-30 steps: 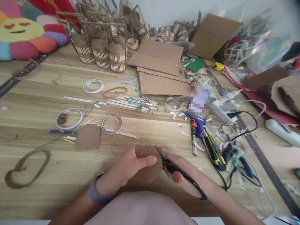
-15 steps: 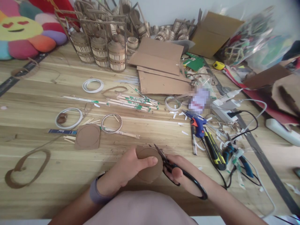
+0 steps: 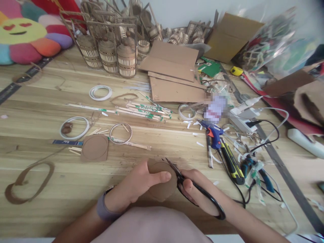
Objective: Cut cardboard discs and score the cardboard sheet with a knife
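My left hand [image 3: 144, 180] grips a brown piece of cardboard [image 3: 163, 192] close to my body, thumb on top. The cardboard is partly rounded and carries a drawn curve near its far edge. In my right hand [image 3: 196, 185] is a pair of black-handled scissors [image 3: 211, 199]. Their blades lie at the cardboard's right far edge, the tips slightly apart. Left of my hands, a square cardboard piece [image 3: 95, 148] with a circle marked on it lies on the wooden table [image 3: 121, 192].
Beyond lie wrapped sticks [image 3: 144, 111], white tape rolls [image 3: 100, 92] and cardboard sheets [image 3: 174, 60]. To the right are a blue glue gun [image 3: 215, 135], a yellow-black utility knife [image 3: 231, 162], pliers [image 3: 263, 177] and cables. Small bamboo lanterns [image 3: 126, 62] stand at the back.
The scissors' handles have spread a little wider and my right thumb has shifted left. The cardboard in my left hand has moved only slightly.
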